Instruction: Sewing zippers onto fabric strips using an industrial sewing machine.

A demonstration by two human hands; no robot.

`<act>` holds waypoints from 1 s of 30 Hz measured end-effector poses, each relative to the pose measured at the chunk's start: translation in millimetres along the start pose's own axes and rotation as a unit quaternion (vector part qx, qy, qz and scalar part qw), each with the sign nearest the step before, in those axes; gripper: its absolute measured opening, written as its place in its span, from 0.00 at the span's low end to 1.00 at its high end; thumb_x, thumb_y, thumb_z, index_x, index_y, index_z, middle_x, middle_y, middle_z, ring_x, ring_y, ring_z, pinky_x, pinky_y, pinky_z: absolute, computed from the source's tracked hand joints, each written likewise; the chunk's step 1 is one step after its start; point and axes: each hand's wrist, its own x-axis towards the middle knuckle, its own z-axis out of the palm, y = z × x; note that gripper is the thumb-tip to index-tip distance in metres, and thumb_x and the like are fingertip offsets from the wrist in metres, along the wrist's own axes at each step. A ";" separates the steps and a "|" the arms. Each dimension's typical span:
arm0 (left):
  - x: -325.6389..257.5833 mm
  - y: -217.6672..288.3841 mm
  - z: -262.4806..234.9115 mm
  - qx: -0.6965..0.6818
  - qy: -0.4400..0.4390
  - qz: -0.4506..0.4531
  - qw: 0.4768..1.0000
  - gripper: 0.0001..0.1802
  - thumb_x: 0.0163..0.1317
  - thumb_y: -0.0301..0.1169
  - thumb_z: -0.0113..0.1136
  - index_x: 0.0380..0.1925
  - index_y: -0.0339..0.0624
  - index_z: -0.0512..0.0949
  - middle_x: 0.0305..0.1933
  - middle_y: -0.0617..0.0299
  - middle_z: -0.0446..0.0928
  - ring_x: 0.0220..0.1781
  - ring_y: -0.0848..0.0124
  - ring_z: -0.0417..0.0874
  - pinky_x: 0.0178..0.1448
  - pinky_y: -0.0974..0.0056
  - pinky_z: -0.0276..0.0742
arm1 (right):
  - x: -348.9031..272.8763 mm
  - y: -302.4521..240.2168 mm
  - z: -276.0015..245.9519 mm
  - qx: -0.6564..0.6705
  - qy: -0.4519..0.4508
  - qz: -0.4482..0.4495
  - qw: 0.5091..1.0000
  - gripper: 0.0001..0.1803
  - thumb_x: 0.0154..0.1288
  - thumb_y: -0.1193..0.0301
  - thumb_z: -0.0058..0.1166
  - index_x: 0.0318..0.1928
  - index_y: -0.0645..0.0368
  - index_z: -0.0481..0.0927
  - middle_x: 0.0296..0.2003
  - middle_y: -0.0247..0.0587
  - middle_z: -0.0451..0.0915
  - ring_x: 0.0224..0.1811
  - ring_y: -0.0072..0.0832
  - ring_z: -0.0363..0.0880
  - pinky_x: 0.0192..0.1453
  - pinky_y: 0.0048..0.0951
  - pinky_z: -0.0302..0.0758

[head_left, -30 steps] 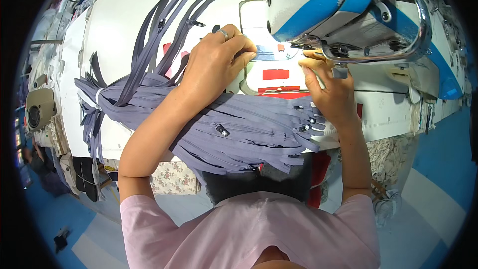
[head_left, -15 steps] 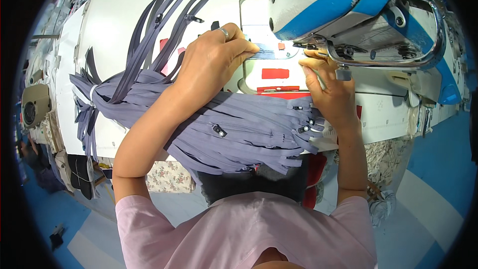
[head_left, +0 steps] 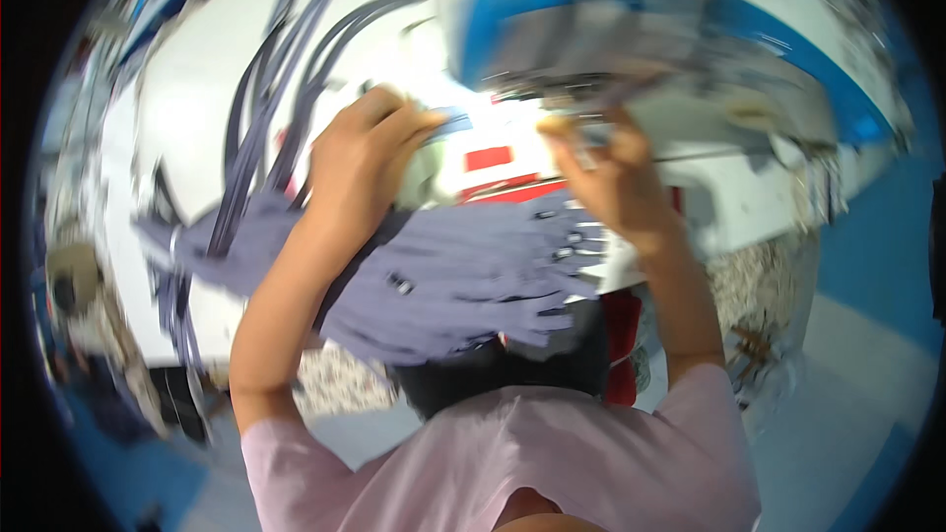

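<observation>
Head view, heavily motion-blurred.

Left hand (head_left: 365, 153): knuckles up, fingers curled over a pale strip (head_left: 448, 126) on the white table (head_left: 197, 99); grip detail lost to blur.

Right hand (head_left: 606, 172): raised just under the sewing machine (head_left: 631, 30), fingertips at its underside; what they touch cannot be told.

Sewing machine: white and blue body, top of frame.

Bundle of grey-purple zipper strips (head_left: 463, 276): lies across the table edge under both forearms, metal pulls showing; further strips (head_left: 266, 108) trail away over the table at upper left.

Red markings (head_left: 490, 158): on the table between the hands.

Pink shirt (head_left: 512, 463): lower edge.

Blue floor (head_left: 867, 266): right.
</observation>
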 end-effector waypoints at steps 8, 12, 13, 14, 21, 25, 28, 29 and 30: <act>-9.1 -23.2 -3.4 0.188 -0.008 -0.082 0.979 0.06 0.68 0.25 0.58 0.41 0.37 0.81 0.46 0.46 0.81 0.45 0.46 0.82 0.46 0.51 0.77 | -15.7 -10.8 -49.5 0.049 0.250 0.027 0.967 0.07 0.58 0.81 0.62 0.39 0.63 0.85 0.31 0.42 0.85 0.31 0.37 0.83 0.38 0.32 0.79; 1.8 -51.2 -8.5 0.239 0.038 -0.077 0.967 0.07 0.67 0.26 0.58 0.42 0.34 0.80 0.47 0.44 0.81 0.44 0.45 0.82 0.46 0.50 0.77 | -44.7 18.1 -106.6 -0.073 0.399 0.135 0.904 0.07 0.69 0.77 0.59 0.44 0.64 0.85 0.36 0.42 0.85 0.35 0.29 0.83 0.39 0.28 0.78; 4.2 -55.4 -9.9 0.242 0.040 -0.071 0.967 0.07 0.67 0.26 0.58 0.42 0.34 0.80 0.47 0.44 0.81 0.44 0.45 0.82 0.46 0.50 0.77 | -45.2 27.7 -119.1 -0.090 0.420 0.145 0.891 0.09 0.67 0.74 0.60 0.46 0.63 0.85 0.38 0.43 0.82 0.42 0.41 0.81 0.45 0.37 0.78; 5.8 -59.3 -10.5 0.274 0.042 -0.090 0.957 0.08 0.66 0.25 0.57 0.44 0.35 0.79 0.47 0.45 0.80 0.45 0.45 0.82 0.47 0.49 0.77 | -46.5 36.0 -129.0 -0.104 0.424 0.165 0.885 0.11 0.66 0.74 0.61 0.48 0.62 0.85 0.41 0.42 0.79 0.43 0.39 0.77 0.47 0.36 0.75; 1.1 -91.4 2.4 0.346 0.041 -0.036 0.937 0.10 0.67 0.26 0.55 0.46 0.35 0.78 0.42 0.44 0.80 0.44 0.45 0.81 0.45 0.46 0.78 | -39.9 76.1 -155.5 -0.235 0.457 0.097 0.852 0.14 0.65 0.74 0.61 0.51 0.60 0.85 0.43 0.38 0.72 0.43 0.35 0.68 0.48 0.34 0.69; 1.4 -91.8 4.4 0.359 0.043 -0.018 0.932 0.10 0.68 0.26 0.55 0.46 0.34 0.77 0.44 0.45 0.80 0.46 0.45 0.80 0.47 0.47 0.78 | -38.5 82.8 -161.2 -0.248 0.450 0.088 0.853 0.15 0.64 0.75 0.60 0.51 0.60 0.85 0.44 0.39 0.72 0.43 0.35 0.68 0.48 0.35 0.69; 5.1 -85.9 4.0 0.345 0.033 -0.013 0.938 0.11 0.68 0.25 0.54 0.47 0.33 0.77 0.46 0.44 0.79 0.49 0.45 0.79 0.51 0.47 0.77 | -38.6 81.4 -164.6 -0.235 0.442 0.085 0.862 0.15 0.63 0.76 0.60 0.50 0.60 0.86 0.45 0.39 0.73 0.44 0.35 0.68 0.50 0.36 0.68; 6.3 -83.6 4.0 0.335 0.028 -0.011 0.942 0.11 0.67 0.24 0.54 0.48 0.32 0.77 0.48 0.43 0.78 0.51 0.45 0.78 0.53 0.47 0.77 | -39.5 85.4 -166.4 -0.259 0.444 0.093 0.853 0.15 0.62 0.76 0.59 0.50 0.60 0.86 0.46 0.39 0.73 0.44 0.35 0.68 0.50 0.36 0.68; 6.2 -82.7 4.0 0.336 0.029 -0.011 0.942 0.11 0.67 0.24 0.54 0.48 0.32 0.77 0.48 0.43 0.78 0.51 0.45 0.78 0.53 0.47 0.77 | -40.2 89.6 -167.8 -0.283 0.446 0.101 0.843 0.15 0.62 0.77 0.58 0.50 0.60 0.86 0.46 0.39 0.74 0.44 0.35 0.67 0.51 0.37 0.68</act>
